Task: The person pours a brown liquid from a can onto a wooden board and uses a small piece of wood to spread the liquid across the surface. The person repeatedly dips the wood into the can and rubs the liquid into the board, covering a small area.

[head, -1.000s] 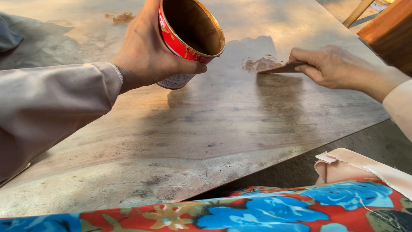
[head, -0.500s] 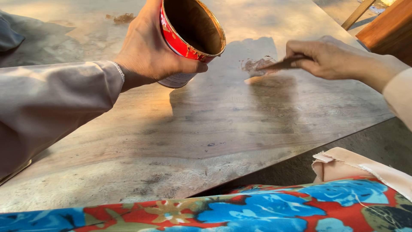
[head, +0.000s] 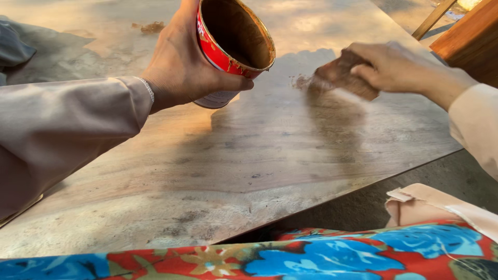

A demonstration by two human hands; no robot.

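My left hand (head: 181, 70) grips a red tin can (head: 228, 46), tilted with its mouth toward me; brown paste coats its inside. It is held just above a large flat wooden board (head: 218, 171). My right hand (head: 399, 65) is closed on a brown flat scraper (head: 345, 78), blurred by motion, its edge near a smear of brown filler (head: 301, 81) on the board to the right of the can.
A second dab of brown filler (head: 151, 27) lies at the board's far left. A wooden piece (head: 467, 36) stands at the top right. Concrete floor (head: 363, 205) shows past the board's near edge. Flowered red and blue cloth (head: 311, 256) covers my lap.
My right hand has lifted and turned the scraper over the smear, moving slightly left and up. The can and left hand have barely moved.
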